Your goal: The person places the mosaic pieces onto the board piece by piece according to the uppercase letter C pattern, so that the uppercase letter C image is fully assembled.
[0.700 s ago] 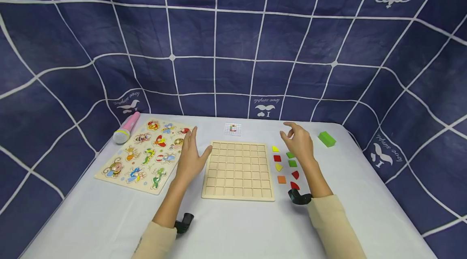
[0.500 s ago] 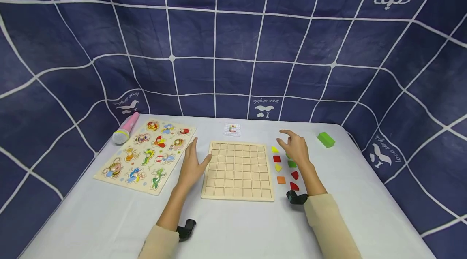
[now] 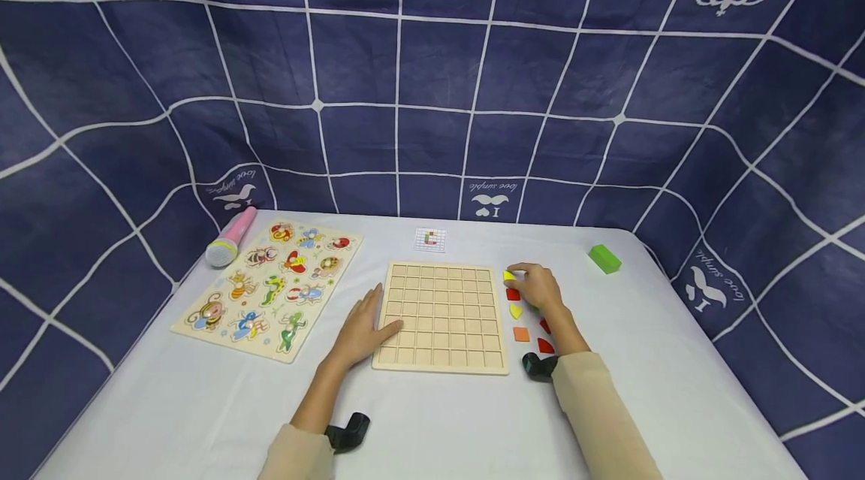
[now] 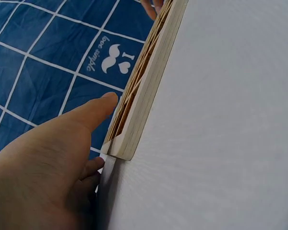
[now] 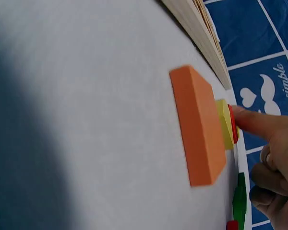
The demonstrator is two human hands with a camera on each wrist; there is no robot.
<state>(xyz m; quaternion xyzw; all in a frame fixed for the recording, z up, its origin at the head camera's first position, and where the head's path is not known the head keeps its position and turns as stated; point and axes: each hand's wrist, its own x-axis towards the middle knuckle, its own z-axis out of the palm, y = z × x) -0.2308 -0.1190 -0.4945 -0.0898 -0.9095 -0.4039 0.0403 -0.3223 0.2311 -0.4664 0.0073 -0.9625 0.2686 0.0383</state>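
A wooden grid board (image 3: 441, 318) lies on the white table. My left hand (image 3: 358, 333) rests at its left edge, fingers straight along the side and thumb extended over the border; the thumb (image 4: 103, 108) also shows in the left wrist view. My right hand (image 3: 543, 288) is at the far end of the coloured pieces, thumb and index finger at either side of a yellow piece (image 3: 508, 276). Nearest to it lie a red square (image 3: 513, 294), a second yellow piece (image 3: 516, 312) and an orange square (image 3: 521, 334). The hand partly hides green and red pieces.
A small pattern card (image 3: 430, 240) lies behind the board. An insect peg puzzle (image 3: 273, 288) and a pink toy microphone (image 3: 233, 236) are at left. A green block (image 3: 604, 259) stands at far right. A dark blue checked cloth (image 3: 439, 89) hangs around the table.
My right hand has come down and left onto the far yellow piece, its fingers closing in. My left hand has moved nearer and lowered to the board's left edge.
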